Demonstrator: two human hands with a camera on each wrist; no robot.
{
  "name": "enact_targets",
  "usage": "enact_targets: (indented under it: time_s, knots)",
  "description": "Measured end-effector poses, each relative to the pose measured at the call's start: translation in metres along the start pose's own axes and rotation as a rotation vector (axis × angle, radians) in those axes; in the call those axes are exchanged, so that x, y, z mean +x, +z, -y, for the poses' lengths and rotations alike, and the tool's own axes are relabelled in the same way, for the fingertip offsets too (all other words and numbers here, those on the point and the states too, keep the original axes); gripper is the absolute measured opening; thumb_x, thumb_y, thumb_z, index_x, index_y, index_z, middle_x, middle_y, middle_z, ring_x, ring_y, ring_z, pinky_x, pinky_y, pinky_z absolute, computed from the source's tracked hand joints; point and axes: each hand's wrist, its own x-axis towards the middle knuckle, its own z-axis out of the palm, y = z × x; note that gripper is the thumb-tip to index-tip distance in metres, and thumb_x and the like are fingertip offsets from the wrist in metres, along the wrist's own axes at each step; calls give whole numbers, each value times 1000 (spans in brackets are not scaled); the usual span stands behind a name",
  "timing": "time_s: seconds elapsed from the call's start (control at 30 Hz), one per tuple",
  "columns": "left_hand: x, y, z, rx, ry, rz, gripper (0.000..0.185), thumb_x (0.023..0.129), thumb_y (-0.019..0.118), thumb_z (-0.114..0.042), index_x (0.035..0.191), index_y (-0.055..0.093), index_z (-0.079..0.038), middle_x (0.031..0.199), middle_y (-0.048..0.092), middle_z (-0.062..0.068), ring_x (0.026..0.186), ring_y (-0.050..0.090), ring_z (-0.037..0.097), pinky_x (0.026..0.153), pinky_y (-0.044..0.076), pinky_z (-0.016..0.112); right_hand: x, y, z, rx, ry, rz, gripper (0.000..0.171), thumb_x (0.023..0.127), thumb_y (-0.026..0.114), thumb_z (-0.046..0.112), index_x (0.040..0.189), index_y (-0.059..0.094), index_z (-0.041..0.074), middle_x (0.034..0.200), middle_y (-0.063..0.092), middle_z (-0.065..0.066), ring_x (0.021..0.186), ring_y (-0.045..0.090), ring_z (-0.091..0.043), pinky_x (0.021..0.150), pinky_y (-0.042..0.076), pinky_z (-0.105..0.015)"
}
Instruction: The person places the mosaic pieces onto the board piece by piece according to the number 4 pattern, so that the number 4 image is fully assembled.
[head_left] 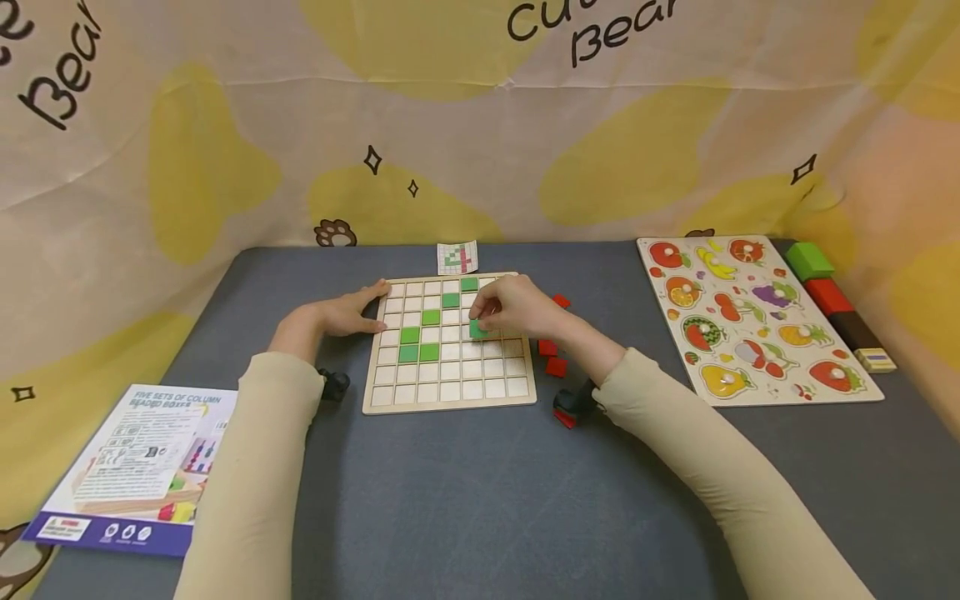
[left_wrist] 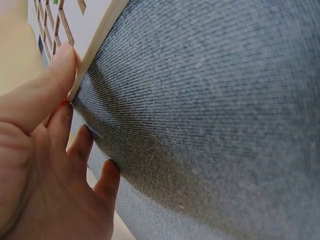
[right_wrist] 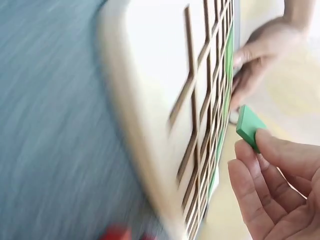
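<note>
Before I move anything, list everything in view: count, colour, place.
Grid board: one, white and wood, mid-table.
Placed tiles: six visible, green, in board cells.
Held tile: one, green, over board.
Red tiles: at least four, red, right of board.
Pattern card: one, white, green and red, beyond board.
Fruit puzzle: one, white with multicoloured fruit, table's right.
Blocks: four, green, red, dark, pale, beside puzzle.
Printed package: one, white and purple, table's left.
Table: one, dark grey, beneath.
Backdrop: one, cream and yellow, behind.
Sleeves: two, beige, lower left and right.
Wrist devices: two, black, by sleeve cuffs.
Left hand: one, touching board's left edge.
Right hand: one, pinching held tile.
</note>
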Motion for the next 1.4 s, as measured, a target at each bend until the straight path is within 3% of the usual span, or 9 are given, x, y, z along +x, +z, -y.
enact_targets:
  time_s: [0.37,0.77,1.03,1.23,1.4]
  knots:
    - [0,-1,0,-6,3,-2,85,102,55,-28,160,-4,-9,166,-13,20,153,-10,46,121,0,67,23,32,26,-85,-13,9,9,83,75,5,88,78,11,83,76,-3,78,67,-12,73,51,-22]
    - [0,-1,-1,7,-2,-6,85,102,54,-30,160,-4,-10,166,-12,20,153,-10,47,121,1,68,20,36,26,-164,-32,83,11,82,74,4,81,80,13,85,77,0,85,67,-14,74,54,-24]
    - [1,0,-2,14,-7,-9,85,102,54,-32,160,-3,-11,166,-12,20,153,-10,47,121,1,68,15,2,18,-180,23,71,14,87,71,10,99,77,11,97,73,-5,92,64,-20,80,53,-32]
    - [0,-1,-1,16,-1,-6,84,102,53,-31,160,-4,-11,166,-12,21,152,-10,48,120,0,70,6,-35,-21,-167,101,23,22,86,71,7,108,75,7,108,72,-14,101,65,-28,89,54,-41]
    - [1,0,0,11,1,-4,84,102,54,-31,160,-3,-11,166,-12,21,152,-10,47,120,0,69,-4,-57,-57,-140,205,46,28,84,76,8,112,73,9,117,70,-16,113,62,-30,96,51,-45]
